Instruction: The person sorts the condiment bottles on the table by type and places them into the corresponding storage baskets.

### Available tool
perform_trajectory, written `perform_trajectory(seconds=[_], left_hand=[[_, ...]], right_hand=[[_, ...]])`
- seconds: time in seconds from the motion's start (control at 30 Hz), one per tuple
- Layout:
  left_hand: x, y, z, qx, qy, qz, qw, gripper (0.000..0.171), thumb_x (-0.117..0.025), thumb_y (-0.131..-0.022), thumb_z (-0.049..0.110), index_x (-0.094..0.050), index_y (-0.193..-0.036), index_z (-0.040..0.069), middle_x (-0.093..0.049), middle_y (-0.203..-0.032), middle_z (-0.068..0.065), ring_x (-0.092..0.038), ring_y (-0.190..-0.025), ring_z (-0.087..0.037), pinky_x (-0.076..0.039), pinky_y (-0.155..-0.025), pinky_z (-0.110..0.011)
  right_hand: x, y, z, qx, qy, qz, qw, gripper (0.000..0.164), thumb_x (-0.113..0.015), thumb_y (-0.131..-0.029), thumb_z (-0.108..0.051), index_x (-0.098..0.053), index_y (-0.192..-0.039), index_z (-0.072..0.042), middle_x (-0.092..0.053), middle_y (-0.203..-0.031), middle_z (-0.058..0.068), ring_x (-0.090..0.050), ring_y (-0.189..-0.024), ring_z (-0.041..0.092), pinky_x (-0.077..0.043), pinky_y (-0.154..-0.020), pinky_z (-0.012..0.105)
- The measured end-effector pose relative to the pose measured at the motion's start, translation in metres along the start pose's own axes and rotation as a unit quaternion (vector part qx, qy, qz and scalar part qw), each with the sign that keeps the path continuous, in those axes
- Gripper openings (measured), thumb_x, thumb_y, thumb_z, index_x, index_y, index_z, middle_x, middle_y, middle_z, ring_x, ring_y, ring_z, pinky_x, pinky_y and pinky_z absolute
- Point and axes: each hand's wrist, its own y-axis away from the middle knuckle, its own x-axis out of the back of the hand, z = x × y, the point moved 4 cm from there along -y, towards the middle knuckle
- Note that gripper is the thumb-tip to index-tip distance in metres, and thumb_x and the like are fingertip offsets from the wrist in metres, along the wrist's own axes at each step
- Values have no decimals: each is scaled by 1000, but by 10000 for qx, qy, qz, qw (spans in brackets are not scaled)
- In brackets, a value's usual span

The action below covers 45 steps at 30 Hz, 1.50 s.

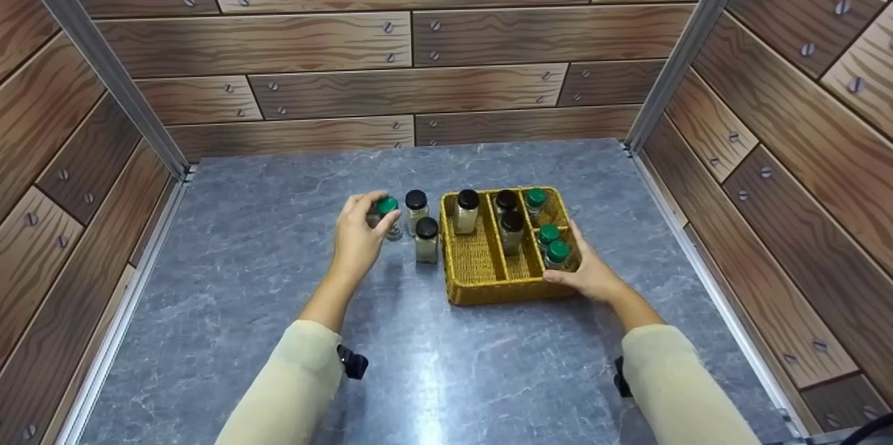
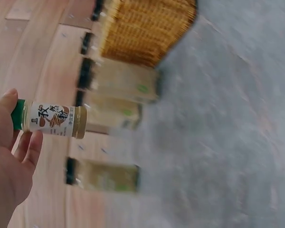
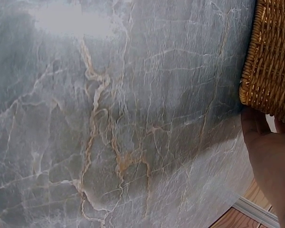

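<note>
My left hand [image 1: 357, 236] pinches a small spice jar [image 2: 54, 118] by its green cap, thumb and fingers around it. The jar has a white label with dark characters and hangs sideways in the left wrist view. Just to its right in the head view stand two black-capped jars [image 1: 426, 241], close beside the woven basket [image 1: 513, 291]. My right hand [image 1: 591, 274] grips the basket's near right corner, thumb at the front rim and fingers along the right side. Part of those fingers is hidden behind the basket in the right wrist view.
Dividers split the basket into compartments. A black-capped jar [image 1: 466, 213] stands in the left one, two more in the middle, and three green-capped jars [image 1: 557, 254] on the right. Another black-capped jar [image 2: 104, 175] shows in the left wrist view. Wood-patterned walls [image 1: 411, 40] enclose the grey marbled table [image 1: 279, 375].
</note>
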Motion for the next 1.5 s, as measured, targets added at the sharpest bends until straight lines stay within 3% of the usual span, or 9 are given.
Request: perform_trajectory(seconds=[0.3,0.53,0.67,0.9,1.03,1.3,1.5], left_hand=[[-8,-9,51,-415,312,-318,9981,42,-86,-93,22,-73,-129,6,-67,-125,-15,-74,-110,-27,-66,-91,-29],[-26,-14,77,-595,260,-407,9971,43,-88,-91,24,-74,-128,8,-69,-123,-15,-73,-106,-30,-66,-92,-39],[-42,-15,92,-754,92,-478,9960,44,-86,-91,30,-75,-128,11,-70,-125,-14,-73,-115,-32,-65,-101,-38],[-75,-19,116,-1001,148,-946,9904,42,-84,-94,30,-73,-131,12,-69,-127,-13,-72,-116,-30,-65,-98,-33],[-93,-20,125,-982,40,-1160,9884,42,-83,-95,33,-73,-132,16,-69,-129,-11,-71,-117,-30,-63,-102,-39],[-131,-25,145,-942,3,-1666,9815,43,-79,-99,35,-70,-138,19,-67,-136,-9,-72,-118,-24,-64,-98,-32],[-160,-28,149,-904,-192,-1875,9779,47,-79,-98,37,-69,-140,18,-69,-137,-9,-71,-121,-25,-63,-102,-36]], right_hand=[[1,1,2,-126,20,-47,9999,135,-90,-90,-40,16,-174,-24,6,-179,34,-5,-164,61,-9,-132,75],[0,0,1,-119,-12,-53,9999,135,-90,-90,-41,14,-174,-22,4,-179,34,-6,-164,60,-11,-133,73],[-1,0,-1,47,-170,-22,9998,134,-91,-90,-36,12,-174,-17,2,-179,34,-8,-165,57,-9,-135,71],[1,1,1,0,-127,36,9999,136,-92,-88,-38,12,-175,-20,-2,-178,35,-12,-164,58,-11,-134,71],[0,2,0,21,-205,19,9998,135,-91,-90,-34,13,-174,-19,-4,-179,35,-14,-164,57,-12,-134,70],[0,3,-1,85,-294,71,9995,135,-92,-89,-32,12,-174,-17,-8,-178,35,-19,-163,57,-14,-134,69],[0,3,-1,90,-288,62,9995,136,-92,-88,-36,11,-175,-17,-9,-177,37,-25,-161,58,-19,-133,70]])
